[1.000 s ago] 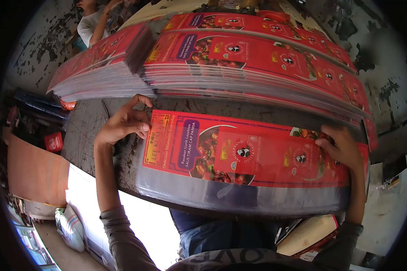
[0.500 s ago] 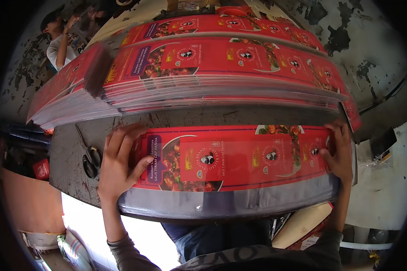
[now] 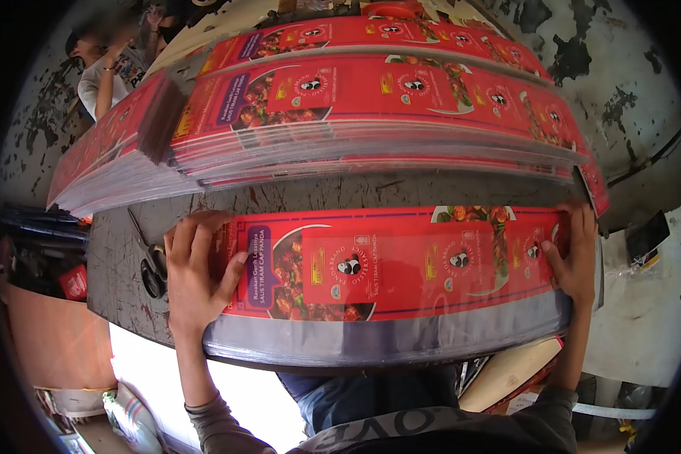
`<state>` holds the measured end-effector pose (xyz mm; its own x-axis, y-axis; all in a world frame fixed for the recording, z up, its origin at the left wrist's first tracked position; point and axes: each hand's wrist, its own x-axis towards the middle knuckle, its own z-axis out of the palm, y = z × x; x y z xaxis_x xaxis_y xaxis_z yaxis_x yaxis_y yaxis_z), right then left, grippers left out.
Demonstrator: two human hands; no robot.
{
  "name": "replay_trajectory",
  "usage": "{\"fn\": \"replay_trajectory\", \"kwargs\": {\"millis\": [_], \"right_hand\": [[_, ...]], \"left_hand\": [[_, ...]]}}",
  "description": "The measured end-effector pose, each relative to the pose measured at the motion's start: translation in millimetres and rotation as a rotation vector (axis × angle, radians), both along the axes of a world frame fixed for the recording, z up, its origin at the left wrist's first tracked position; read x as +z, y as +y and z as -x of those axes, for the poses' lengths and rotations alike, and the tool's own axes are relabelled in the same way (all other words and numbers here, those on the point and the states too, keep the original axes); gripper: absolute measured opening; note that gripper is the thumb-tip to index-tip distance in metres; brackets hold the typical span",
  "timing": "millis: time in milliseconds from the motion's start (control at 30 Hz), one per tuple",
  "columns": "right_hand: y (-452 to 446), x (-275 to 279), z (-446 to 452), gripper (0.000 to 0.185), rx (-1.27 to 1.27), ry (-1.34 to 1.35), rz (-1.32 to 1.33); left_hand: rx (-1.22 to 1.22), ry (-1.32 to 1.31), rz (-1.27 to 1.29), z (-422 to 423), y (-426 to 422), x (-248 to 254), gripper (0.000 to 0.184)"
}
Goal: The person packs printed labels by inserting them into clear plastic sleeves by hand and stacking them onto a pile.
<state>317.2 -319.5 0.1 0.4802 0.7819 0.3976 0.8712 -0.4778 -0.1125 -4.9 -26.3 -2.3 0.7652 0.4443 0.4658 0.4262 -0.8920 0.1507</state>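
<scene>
A stack of red printed sheets in clear plastic lies along the near edge of the dark worn table. My left hand grips the stack's left end, thumb on top and fingers curled over the far corner. At the right end my right hand holds the stack the same way, its thumb on the top sheet. The undersides of both grips are hidden. Black-handled scissors lie just left of my left hand.
Tall piles of similar red sheets stand across the table's far side, with another pile at the far left. A person is behind that pile. A striped sack sits on the floor at lower left.
My left hand has gone from pinching near the stack's far left corner to wrapping its left end. The view has shifted, bringing the whole scissors into sight. Both hands barely moved in the last half second.
</scene>
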Motion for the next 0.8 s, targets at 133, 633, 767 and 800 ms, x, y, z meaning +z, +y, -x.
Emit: {"fn": "replay_trajectory", "kwargs": {"millis": [133,633,767,800], "right_hand": [[1.0,1.4,-0.5,0.05,0.003,0.035,0.009],[-1.4,-0.6,-0.3,0.04,-0.032,-0.002,-0.043],[-1.8,-0.7,-1.8,0.041,-0.012,-0.024,-0.051],[-1.7,-0.3,-2.5,0.042,-0.015,-0.011,-0.038]], "left_hand": [[0.031,-0.01,0.0,0.0,-0.8,-1.3,0.032],[0.055,-0.085,0.004,4.1,0.3,-8.2,0.021],[0.053,-0.073,0.038,3.4,-0.6,-8.7,0.025],[0.054,-0.061,0.076,3.3,-0.7,-8.6,0.026]]}}
